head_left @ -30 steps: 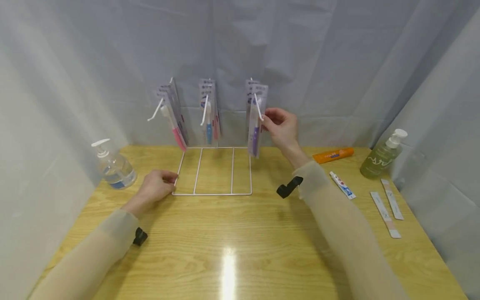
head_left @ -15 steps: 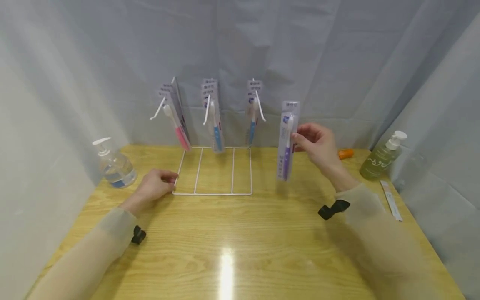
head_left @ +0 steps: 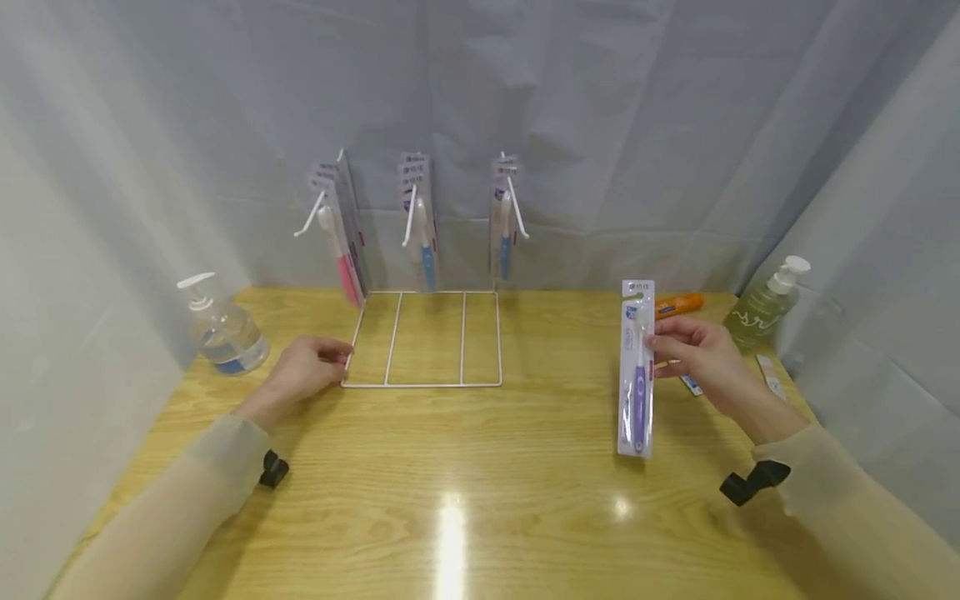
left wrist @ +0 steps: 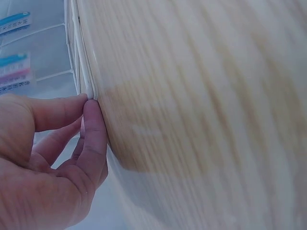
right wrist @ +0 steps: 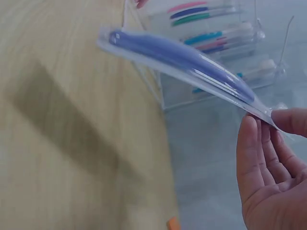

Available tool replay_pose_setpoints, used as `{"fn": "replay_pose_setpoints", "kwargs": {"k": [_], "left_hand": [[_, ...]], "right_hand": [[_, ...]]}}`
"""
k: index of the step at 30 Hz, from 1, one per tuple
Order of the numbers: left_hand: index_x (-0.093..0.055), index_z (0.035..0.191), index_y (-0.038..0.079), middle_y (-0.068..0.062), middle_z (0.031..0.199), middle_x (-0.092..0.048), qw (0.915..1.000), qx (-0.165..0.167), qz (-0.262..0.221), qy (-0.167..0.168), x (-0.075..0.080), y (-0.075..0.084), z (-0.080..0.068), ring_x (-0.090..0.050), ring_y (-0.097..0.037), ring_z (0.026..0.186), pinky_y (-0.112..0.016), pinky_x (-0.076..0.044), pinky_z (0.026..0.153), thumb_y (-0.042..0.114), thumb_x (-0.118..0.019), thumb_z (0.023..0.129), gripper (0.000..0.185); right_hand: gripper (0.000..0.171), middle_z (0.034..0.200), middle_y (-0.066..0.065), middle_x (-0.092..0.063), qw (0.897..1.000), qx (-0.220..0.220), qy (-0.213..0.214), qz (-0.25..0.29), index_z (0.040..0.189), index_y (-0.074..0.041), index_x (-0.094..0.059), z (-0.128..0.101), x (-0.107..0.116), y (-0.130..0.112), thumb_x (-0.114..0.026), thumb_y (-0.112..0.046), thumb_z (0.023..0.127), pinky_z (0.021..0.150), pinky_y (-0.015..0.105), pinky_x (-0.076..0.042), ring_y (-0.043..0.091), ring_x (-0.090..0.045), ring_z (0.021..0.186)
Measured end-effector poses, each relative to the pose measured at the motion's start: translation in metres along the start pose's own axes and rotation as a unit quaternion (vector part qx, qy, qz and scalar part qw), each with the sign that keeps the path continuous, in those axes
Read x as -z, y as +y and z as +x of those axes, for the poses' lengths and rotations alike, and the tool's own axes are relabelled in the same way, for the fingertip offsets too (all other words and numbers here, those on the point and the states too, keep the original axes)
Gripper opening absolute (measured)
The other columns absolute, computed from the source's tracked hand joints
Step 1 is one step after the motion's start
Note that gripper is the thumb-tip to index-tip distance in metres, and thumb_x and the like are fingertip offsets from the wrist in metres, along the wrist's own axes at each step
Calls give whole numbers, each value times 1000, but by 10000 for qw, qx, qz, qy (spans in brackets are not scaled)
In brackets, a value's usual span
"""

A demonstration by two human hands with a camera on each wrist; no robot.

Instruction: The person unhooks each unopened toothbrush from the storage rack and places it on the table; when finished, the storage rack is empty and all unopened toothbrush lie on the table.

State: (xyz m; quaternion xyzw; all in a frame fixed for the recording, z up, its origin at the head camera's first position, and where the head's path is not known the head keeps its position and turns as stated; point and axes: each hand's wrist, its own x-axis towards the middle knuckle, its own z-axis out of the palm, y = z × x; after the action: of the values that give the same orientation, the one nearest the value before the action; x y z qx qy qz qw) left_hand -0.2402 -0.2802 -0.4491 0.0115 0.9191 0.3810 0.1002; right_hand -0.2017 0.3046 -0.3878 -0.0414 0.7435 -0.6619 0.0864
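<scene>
While held, purple toothbrush pack (head_left: 637, 371) hangs upright.

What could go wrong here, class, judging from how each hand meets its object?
1. The right hand pinches the purple toothbrush pack only near its top edge, so it may swing or slip onto the table.
2. The left hand holds only one front corner of the wire rack; a nudge could shake the hanging toothbrush packs loose.
</scene>
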Motion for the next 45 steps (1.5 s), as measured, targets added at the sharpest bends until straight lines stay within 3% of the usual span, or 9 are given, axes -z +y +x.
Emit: {"fn": "replay_pose_setpoints", "kwargs": {"k": [5, 12, 18, 24, 34, 45], "left_hand": [[-67, 147, -7, -27, 128, -76, 10000, 49, 18, -22, 2, 0, 0, -72, -23, 103, -15, -60, 74, 5, -76, 96, 53], [-67, 147, -8, -28, 129, -76, 10000, 87, -41, -23, 1, -1, 2, -72, -23, 104, -16, -61, 75, 4, -77, 96, 54], [-68, 147, -7, -27, 129, -76, 9999, 90, -20, -45, -2, -2, 2, -72, -26, 107, -18, -62, 78, 4, -77, 96, 52], [-68, 146, -7, -27, 128, -76, 10000, 29, 65, -10, -3, 0, 0, -72, -30, 111, -19, -60, 80, 3, -76, 96, 51], [-68, 145, -7, -27, 127, -77, 9999, 37, 107, 23, -1, 0, 0, -73, -27, 106, -18, -61, 77, 4, -76, 96, 51], [-69, 145, -6, -26, 125, -77, 9999, 153, 56, 37, -2, 1, 0, -71, -23, 101, -17, -60, 74, 3, -78, 94, 52]], "right_hand": [[14, 93, -11, -80, 9981, -572, -190, -121, 109, -16, -74, -8, 9, 31, -69, -3, 107, 76, 30, -72, 8, -78, 81], [10, 88, -11, -81, 9905, -1190, -559, -415, 114, -10, -73, -14, 2, 66, -70, -7, 104, 73, 27, -70, 8, -79, 76], [12, 88, -8, -79, 9811, -1681, -871, -396, 114, -7, -72, -22, -2, 80, -73, -7, 102, 69, 24, -69, 7, -78, 75], [19, 88, -6, -78, 9741, -2051, -710, -633, 118, -2, -72, -28, -1, 87, -76, -8, 101, 67, 23, -68, 8, -76, 74], [35, 81, 1, -79, 9688, -2056, -373, -1332, 126, 12, -74, -31, -5, 83, -80, -9, 99, 64, 25, -68, 8, -74, 69], [28, 77, 3, -80, 9646, -2019, -179, -1690, 115, 10, -77, -37, -8, 76, -82, -12, 98, 62, 27, -68, 11, -76, 66]]}}
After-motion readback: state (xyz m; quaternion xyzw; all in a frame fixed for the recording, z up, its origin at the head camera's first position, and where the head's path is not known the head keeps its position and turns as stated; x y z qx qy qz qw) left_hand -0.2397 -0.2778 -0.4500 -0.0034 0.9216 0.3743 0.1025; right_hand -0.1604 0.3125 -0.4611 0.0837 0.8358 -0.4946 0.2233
